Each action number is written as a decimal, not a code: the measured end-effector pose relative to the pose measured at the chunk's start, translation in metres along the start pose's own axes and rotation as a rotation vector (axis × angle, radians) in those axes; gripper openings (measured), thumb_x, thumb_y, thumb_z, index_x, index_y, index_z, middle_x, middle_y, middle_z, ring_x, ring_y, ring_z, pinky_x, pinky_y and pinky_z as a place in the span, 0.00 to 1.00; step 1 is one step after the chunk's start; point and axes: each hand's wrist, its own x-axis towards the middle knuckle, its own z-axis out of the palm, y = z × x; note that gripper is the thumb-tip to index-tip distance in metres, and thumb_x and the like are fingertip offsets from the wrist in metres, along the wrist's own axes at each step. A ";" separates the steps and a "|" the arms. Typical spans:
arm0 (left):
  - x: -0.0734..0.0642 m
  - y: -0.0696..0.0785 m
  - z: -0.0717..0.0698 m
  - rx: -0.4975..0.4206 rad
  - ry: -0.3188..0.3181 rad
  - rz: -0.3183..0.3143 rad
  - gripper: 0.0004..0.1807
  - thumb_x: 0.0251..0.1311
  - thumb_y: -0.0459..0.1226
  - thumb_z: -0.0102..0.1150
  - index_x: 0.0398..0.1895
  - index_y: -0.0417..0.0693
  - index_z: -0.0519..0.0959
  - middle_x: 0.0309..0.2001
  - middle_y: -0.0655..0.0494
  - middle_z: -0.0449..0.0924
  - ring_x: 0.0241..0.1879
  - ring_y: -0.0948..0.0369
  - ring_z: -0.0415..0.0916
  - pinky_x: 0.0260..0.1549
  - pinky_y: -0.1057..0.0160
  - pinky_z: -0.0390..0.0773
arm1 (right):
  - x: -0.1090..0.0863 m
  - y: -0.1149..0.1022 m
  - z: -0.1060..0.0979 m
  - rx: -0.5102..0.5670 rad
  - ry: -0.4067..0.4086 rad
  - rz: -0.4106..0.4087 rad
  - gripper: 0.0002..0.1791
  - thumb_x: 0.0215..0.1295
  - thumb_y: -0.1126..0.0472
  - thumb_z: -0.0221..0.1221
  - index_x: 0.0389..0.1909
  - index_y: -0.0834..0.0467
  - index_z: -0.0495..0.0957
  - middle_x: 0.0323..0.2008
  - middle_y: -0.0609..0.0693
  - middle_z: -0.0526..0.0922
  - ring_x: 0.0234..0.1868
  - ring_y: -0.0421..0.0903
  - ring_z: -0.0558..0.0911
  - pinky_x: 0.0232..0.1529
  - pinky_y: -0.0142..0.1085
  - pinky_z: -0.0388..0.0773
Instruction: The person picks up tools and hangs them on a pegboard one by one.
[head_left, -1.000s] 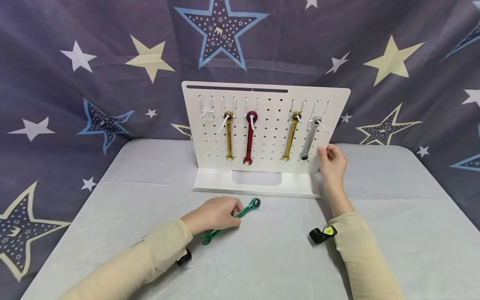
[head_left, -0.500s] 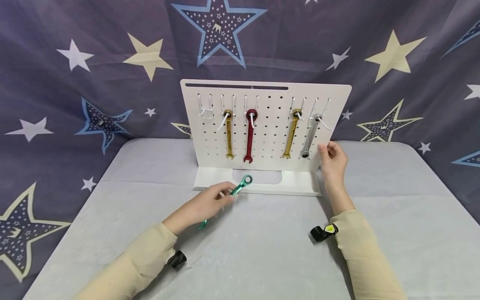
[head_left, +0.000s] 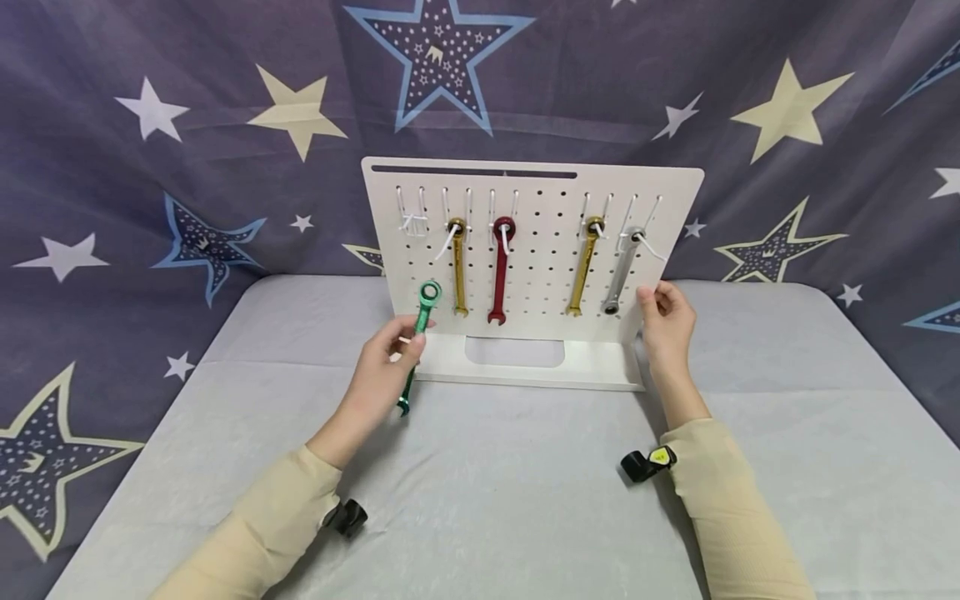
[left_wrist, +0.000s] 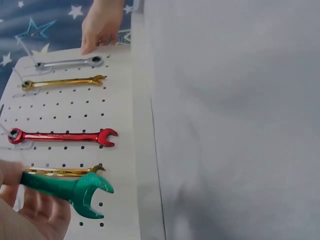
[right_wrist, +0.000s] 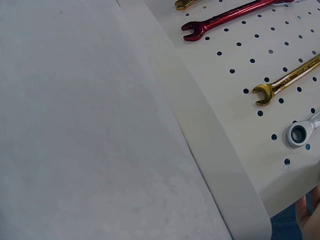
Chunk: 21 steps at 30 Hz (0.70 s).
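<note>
My left hand [head_left: 378, 371] holds a green combination wrench [head_left: 423, 317] between thumb and fingers, in front of the lower left of a white pegboard [head_left: 540, 283]. Its ring end points up and its open end down; the left wrist view shows that open jaw [left_wrist: 90, 195] close up. My right hand [head_left: 667, 329] grips the pegboard's right edge, thumb in front. On the board's hooks hang a gold wrench [head_left: 459, 275], a red wrench [head_left: 499, 279], a second gold wrench [head_left: 582, 275] and a silver wrench [head_left: 621, 275]. At the far left, a white hook [head_left: 412, 223] carries nothing.
The board's white base [head_left: 525, 379] stands on a table with a pale grey cloth [head_left: 510, 492]. A dark curtain [head_left: 225, 83] with stars hangs behind. Black wrist cameras, such as the right one [head_left: 639, 467], stick out from both sleeves.
My left hand has lifted the green wrench off the table and carried it up and left to the board, turning it more upright. My right hand has stayed at the board's edge.
</note>
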 end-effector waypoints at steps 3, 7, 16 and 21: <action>0.005 0.003 -0.003 -0.031 0.074 0.019 0.14 0.73 0.35 0.52 0.57 0.39 0.77 0.42 0.40 0.74 0.36 0.58 0.70 0.34 0.68 0.73 | 0.000 0.001 0.000 0.005 -0.001 -0.003 0.09 0.66 0.61 0.62 0.38 0.63 0.76 0.23 0.32 0.74 0.29 0.34 0.71 0.32 0.23 0.68; 0.013 0.008 -0.008 -0.046 0.143 0.053 0.16 0.73 0.37 0.52 0.58 0.39 0.76 0.42 0.42 0.73 0.37 0.60 0.71 0.33 0.69 0.74 | 0.000 0.002 0.000 0.022 0.000 -0.007 0.08 0.66 0.61 0.62 0.37 0.62 0.76 0.23 0.33 0.74 0.28 0.34 0.71 0.32 0.23 0.67; 0.033 0.020 -0.012 -0.036 0.199 0.083 0.15 0.72 0.36 0.53 0.58 0.40 0.78 0.46 0.38 0.76 0.39 0.58 0.72 0.35 0.67 0.73 | 0.001 0.002 0.001 0.030 0.001 -0.009 0.08 0.66 0.63 0.62 0.37 0.65 0.77 0.22 0.34 0.75 0.28 0.34 0.71 0.32 0.23 0.68; 0.043 0.023 -0.009 -0.058 0.228 0.053 0.15 0.73 0.35 0.53 0.58 0.41 0.78 0.45 0.42 0.76 0.38 0.59 0.71 0.35 0.67 0.73 | 0.002 0.002 0.001 0.032 0.006 -0.004 0.08 0.66 0.63 0.63 0.37 0.66 0.77 0.23 0.34 0.75 0.28 0.33 0.71 0.32 0.23 0.68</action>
